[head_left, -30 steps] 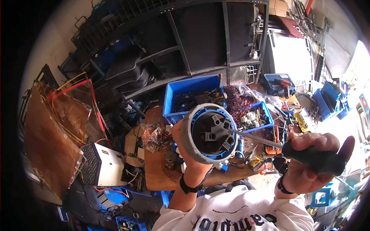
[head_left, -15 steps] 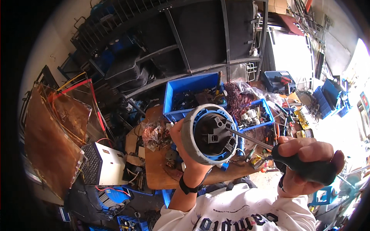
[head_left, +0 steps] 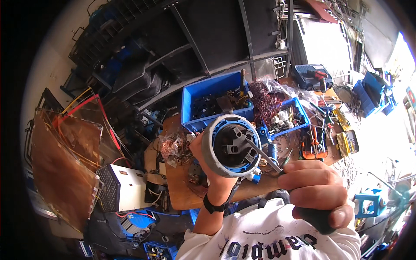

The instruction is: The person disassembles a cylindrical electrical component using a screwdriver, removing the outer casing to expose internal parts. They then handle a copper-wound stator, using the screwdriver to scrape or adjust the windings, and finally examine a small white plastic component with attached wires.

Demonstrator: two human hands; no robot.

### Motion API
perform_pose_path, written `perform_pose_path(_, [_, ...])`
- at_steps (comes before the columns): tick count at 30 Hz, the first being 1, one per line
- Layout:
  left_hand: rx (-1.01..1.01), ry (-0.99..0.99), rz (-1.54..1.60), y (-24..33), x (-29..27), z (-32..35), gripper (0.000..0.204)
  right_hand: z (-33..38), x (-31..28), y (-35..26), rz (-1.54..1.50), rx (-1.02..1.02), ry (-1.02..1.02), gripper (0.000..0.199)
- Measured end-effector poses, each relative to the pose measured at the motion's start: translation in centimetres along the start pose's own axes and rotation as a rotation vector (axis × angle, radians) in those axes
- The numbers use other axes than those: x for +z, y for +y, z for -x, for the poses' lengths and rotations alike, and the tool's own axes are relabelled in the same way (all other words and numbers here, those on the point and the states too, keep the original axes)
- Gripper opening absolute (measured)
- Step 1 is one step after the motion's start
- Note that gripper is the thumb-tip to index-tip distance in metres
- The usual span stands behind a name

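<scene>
My left hand (head_left: 199,149) grips the side of a round industrial connector (head_left: 236,141), with a grey outer ring, a blue inner ring and a dark core with several metal-lined terminals. Its open face is turned up toward me, and most of my fingers are hidden behind it. Fingers wrapped around the dark handle, my right hand (head_left: 318,184) holds a screwdriver (head_left: 265,157). Its metal shaft slants up and left to the connector's core. The tip lies at a terminal on the right side of the core; I cannot tell whether it sits in a screw.
Beyond the connector, a blue crate (head_left: 193,93) holds dark parts on the wooden table (head_left: 182,190). Right of it lie a smaller blue bin (head_left: 299,105), reddish wire, orange-handled pliers (head_left: 315,147) and a yellow bit set (head_left: 343,144). A white-fronted metal box (head_left: 128,186) stands at left.
My right hand and the screwdriver handle have moved left and nearer me, so the shaft slopes more steeply. The connector has shifted slightly left and stays in my left hand.
</scene>
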State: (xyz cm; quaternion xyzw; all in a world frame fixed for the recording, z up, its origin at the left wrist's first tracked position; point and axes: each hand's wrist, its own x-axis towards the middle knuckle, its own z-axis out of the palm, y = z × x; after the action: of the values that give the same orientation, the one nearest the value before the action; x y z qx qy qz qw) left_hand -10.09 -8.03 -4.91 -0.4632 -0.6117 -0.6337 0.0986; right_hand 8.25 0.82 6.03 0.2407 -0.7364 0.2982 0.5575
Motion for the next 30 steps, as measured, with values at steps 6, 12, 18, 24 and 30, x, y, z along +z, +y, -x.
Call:
perform_pose_path(6, [0.115,0.031,-0.089,0.2,0.9,-1.2,0.081,-0.3,0.8,0.1,0.135,0.009,-0.146,0.06])
perform_pose_path(12, [0.011,0.104,-0.016,-0.6,1.6,-1.3,0.082,0.2,0.7,1.5,0.118,0.049,-0.211,0.046])
perform_pose_path(18, [0.063,0.065,-0.056,-1.7,1.0,-1.2,0.08,0.2,0.7,2.3,0.062,-0.005,-0.063,0.041])
perform_pose_path(24, [0.117,0.048,-0.056,-1.8,1.1,-1.5,0.077,-1.8,-0.1,2.2,0.033,0.086,-0.062,0.046])
perform_pose_path(30, [0.121,0.03,-0.09,-0.6,1.0,-2.3,0.078,-3.0,-1.4,2.1,-0.023,0.411,-0.022,0.061])
